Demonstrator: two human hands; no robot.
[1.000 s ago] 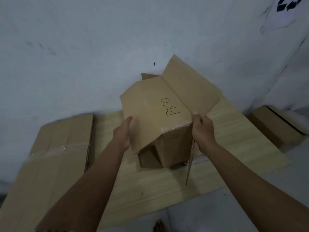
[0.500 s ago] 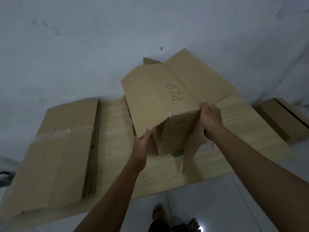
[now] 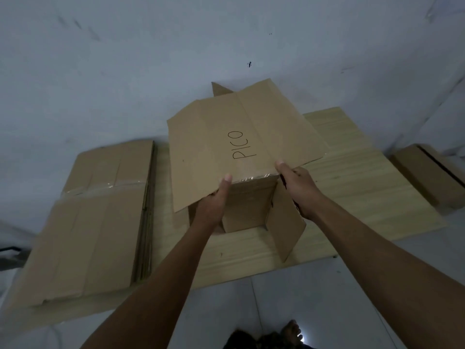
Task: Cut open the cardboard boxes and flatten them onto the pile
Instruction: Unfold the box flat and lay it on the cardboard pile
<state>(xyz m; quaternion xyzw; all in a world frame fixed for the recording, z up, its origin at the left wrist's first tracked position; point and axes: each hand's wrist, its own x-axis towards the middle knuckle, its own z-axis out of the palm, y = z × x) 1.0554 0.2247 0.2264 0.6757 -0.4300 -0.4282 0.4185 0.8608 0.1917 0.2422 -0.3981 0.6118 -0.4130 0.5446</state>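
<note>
Since the earlier frames the box has been tipped further toward the wall and its lettered panels laid flatter, and the left hand has been shifted from the left edge to the near edge of that panel. At far left, the pile [image 3: 100,212] of flattened cardboard is seen lying on the wooden board [image 3: 364,187], untouched and just beside the box. The box [image 3: 241,147], marked "PICO", is held on the board between pile and right-hand carton, with its open end turned toward the person and one flap [image 3: 286,225] left hanging on the right. The left hand [image 3: 214,205] is closed round the near edge of the top panel, thumb above and fingers tucked beneath. The right hand [image 3: 299,187] is closed on the taped corner at the right, thumb on top; its fingers are hidden below. A sealed carton [image 3: 430,177] is seen at far right, still to be cut, well apart from the hands. The flattening step is judged to be in hand: the seams appear already opened. For the next move, the walls would need to be pressed down until folded flat, after which the sheet could be swung left onto the pile.
</note>
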